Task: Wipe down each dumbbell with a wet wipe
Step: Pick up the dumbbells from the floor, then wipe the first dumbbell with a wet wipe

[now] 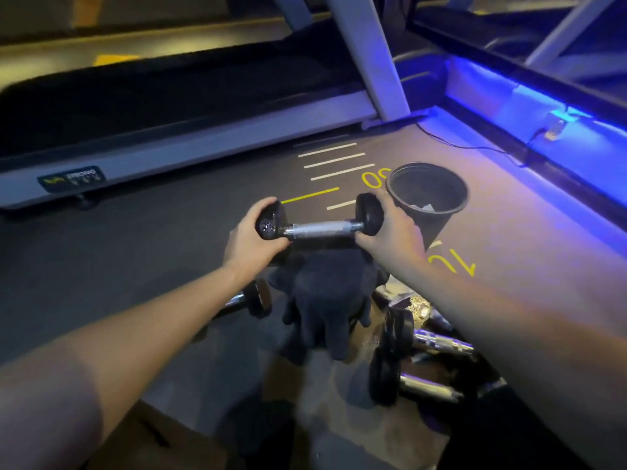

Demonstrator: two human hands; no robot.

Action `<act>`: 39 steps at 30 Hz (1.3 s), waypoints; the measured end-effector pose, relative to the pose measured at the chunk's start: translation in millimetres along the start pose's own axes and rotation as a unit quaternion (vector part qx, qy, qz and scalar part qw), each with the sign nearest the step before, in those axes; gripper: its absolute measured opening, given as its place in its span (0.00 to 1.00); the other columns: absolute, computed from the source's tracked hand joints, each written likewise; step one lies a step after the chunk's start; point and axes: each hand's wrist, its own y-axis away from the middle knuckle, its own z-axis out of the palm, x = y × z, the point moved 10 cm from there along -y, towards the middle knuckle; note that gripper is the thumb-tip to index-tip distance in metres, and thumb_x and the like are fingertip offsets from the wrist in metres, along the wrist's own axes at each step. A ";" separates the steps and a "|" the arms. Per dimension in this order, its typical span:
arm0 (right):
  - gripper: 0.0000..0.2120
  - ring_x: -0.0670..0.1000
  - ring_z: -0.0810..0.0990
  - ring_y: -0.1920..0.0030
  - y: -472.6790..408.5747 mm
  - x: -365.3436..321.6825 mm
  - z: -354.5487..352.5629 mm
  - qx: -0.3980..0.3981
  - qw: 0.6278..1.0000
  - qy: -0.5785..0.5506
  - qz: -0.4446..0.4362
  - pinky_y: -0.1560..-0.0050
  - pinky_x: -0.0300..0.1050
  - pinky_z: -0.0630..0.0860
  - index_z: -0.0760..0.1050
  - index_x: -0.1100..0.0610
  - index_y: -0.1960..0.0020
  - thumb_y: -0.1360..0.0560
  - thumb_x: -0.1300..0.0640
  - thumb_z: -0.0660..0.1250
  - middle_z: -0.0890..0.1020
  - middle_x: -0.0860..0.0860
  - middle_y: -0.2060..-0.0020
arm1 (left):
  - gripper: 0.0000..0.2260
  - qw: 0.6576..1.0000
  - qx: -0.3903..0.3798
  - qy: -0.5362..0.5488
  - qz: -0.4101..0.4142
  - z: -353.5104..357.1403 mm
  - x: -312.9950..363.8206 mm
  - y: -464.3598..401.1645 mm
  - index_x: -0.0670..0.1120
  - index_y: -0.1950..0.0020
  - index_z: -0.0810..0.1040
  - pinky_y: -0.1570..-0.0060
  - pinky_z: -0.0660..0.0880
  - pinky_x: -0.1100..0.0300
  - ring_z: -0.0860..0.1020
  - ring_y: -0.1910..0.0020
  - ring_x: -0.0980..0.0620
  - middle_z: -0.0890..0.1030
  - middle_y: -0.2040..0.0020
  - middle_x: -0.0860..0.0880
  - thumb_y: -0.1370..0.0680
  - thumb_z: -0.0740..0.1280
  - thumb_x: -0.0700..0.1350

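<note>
Chrome glints on the handle of the dumbbell [320,225], held level above the floor [135,252] by both ends. The left hand [249,244] curls around the left head, thumb under and fingers over the top; the right hand [390,232] cups the right head the same way. A dark cloth [325,300] hangs just beneath the bar, seemingly draped over the person's knee. No wet wipe is visible in either hand; if one is tucked under a palm, I cannot tell.

More dumbbells lie on the floor: one [251,300] below the left wrist, and several [414,364] heaped together at the lower right. A black bin [427,198] stands just beyond the right hand, with a pale scrap inside.

The main risk is a slip. The left head shows wet specks, and a damp rubber end held only by the fingers could twist free and drop onto the pile below or the knee. Swinging the right end outward could also knock the bin over. Dim blue light makes missed patches likely.
</note>
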 end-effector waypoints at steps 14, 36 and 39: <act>0.34 0.57 0.77 0.42 18.2 12.8 4.8 0.016 0.999 -0.039 0.006 0.52 0.44 0.67 0.63 0.40 0.30 0.32 0.52 0.72 0.78 0.53 0.42 | 0.33 1.000 -0.014 -0.004 0.022 5.1 -3.3 1.7 0.65 0.31 0.73 0.41 0.73 0.62 0.78 0.42 0.55 0.80 0.38 0.56 0.33 0.75 0.44; 0.50 0.57 0.74 0.36 12.0 35.6 5.4 -0.109 0.993 -0.032 -0.043 0.37 0.54 0.73 0.50 0.39 0.24 0.36 0.45 0.77 0.70 0.56 0.33 | 0.38 0.977 -0.117 -0.152 0.098 22.8 18.6 2.1 0.67 0.24 0.59 0.30 0.68 0.52 0.63 0.23 0.49 0.47 0.18 0.55 0.27 0.76 0.52; 0.50 0.52 0.69 0.30 15.4 34.4 -3.3 -0.125 0.989 -0.016 -0.071 0.33 0.55 0.70 0.51 0.40 0.23 0.37 0.41 0.77 0.65 0.51 0.27 | 0.39 0.970 -0.131 -0.175 0.108 20.6 25.1 2.1 0.66 0.24 0.59 0.32 0.70 0.49 0.65 0.24 0.51 0.48 0.19 0.61 0.29 0.77 0.54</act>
